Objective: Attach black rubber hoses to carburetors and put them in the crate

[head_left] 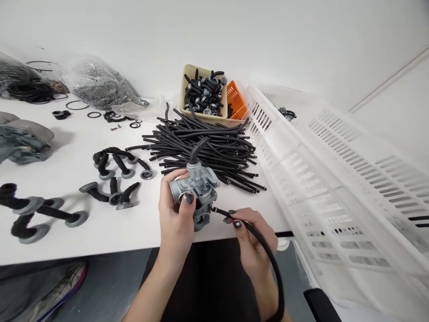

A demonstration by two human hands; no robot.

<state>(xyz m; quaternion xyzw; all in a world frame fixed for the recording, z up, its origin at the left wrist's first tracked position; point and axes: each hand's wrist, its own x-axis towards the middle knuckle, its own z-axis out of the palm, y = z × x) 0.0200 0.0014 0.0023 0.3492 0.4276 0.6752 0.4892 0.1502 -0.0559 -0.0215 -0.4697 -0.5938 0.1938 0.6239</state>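
Observation:
My left hand (177,210) is wrapped round a grey metal carburetor (201,188), held above the table's front edge. A black rubber elbow (197,152) stands up from the carburetor's top. Between the thumb and fingers of my right hand (254,237) is a black rubber hose (268,250), pinched near its end. That end, with a small clip around it, points at the carburetor's lower right side. It is at or very near a small brass-coloured fitting there; whether it is pushed on I cannot tell. The rest of the hose curves down past my right wrist.
Behind the carburetor lies a pile of black hoses (208,134). Farther back stands a cream bin (185,96) of rubber elbows beside an orange basket (237,100). White slotted crates (301,179) line the right. Loose elbows (124,165) and plastic bags (97,80) occupy the left.

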